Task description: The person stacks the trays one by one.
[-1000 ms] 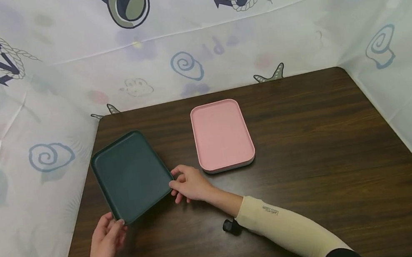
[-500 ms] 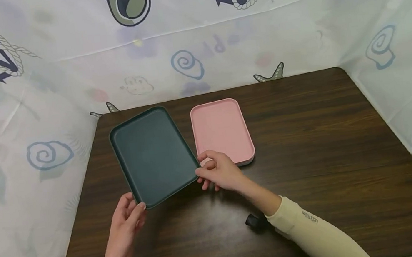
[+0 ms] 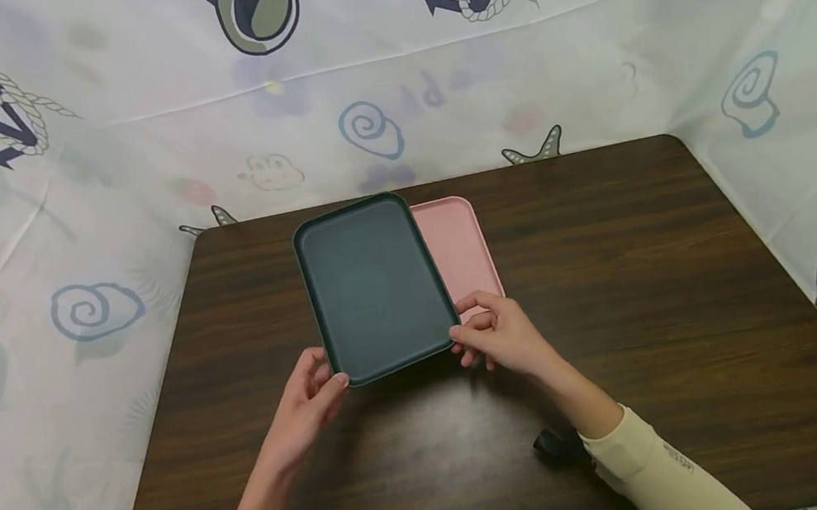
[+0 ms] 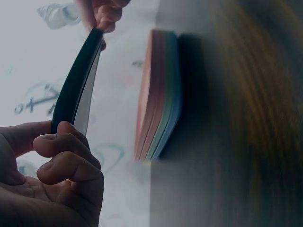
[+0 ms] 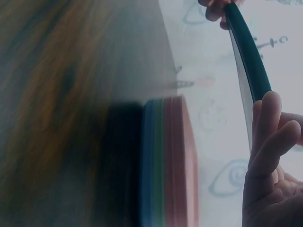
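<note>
two hands hold your dark green tray (image 3: 375,288) by its near corners, left hand (image 3: 310,407) and right hand (image 3: 501,338) about equally close, fingers (image 4: 71,142) curled and pinching the rim. its long axis runs away from you. it hangs lifted off the counter (image 3: 680,276), partly over the pink-topped stack of trays (image 3: 462,249), seemingly clear of it; the wrist views are blurry

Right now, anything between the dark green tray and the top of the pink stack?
Nothing visible. The dark green tray is held off the table by both hands, left hand and right hand at its near corners, partly over the pink-topped stack of trays. Both wrist views show only open air between tray and stack top.
</note>
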The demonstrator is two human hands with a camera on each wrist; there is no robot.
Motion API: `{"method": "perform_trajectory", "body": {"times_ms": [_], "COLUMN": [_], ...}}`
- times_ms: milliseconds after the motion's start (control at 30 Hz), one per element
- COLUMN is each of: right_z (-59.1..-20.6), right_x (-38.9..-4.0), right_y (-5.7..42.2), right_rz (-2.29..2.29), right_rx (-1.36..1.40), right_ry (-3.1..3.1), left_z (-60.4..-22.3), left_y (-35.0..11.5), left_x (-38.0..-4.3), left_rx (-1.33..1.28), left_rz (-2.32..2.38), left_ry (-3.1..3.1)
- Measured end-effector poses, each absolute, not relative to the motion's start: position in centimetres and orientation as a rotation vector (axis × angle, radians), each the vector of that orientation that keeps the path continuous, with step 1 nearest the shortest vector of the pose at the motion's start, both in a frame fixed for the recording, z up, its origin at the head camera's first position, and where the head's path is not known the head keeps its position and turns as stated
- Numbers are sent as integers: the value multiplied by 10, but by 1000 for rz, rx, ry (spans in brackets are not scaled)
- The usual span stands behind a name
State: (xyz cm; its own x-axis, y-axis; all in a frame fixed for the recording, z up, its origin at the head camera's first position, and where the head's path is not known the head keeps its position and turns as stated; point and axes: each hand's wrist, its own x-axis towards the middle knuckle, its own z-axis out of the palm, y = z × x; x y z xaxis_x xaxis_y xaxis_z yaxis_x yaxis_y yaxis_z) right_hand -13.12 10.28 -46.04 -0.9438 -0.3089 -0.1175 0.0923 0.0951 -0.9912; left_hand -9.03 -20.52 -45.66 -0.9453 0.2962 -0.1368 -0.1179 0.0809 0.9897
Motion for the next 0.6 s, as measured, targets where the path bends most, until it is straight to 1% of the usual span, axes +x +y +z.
{"method": "perform_trajectory", "body": {"times_ms": [300,600], "right_z": [-478,-496], "right_x": [-113,-107], "right_y": [143,162], "right_rz": [-1863,-1807], "right_rx": [-111,-76], "right_ry": [2117,2129], "left_z": [-472,-492], "left_y": [-178,-163], "left_x": [-100,-106], "left_rx": [290,340], "left_rz": [1849,1818], "left_ry": [2000,1992]}}
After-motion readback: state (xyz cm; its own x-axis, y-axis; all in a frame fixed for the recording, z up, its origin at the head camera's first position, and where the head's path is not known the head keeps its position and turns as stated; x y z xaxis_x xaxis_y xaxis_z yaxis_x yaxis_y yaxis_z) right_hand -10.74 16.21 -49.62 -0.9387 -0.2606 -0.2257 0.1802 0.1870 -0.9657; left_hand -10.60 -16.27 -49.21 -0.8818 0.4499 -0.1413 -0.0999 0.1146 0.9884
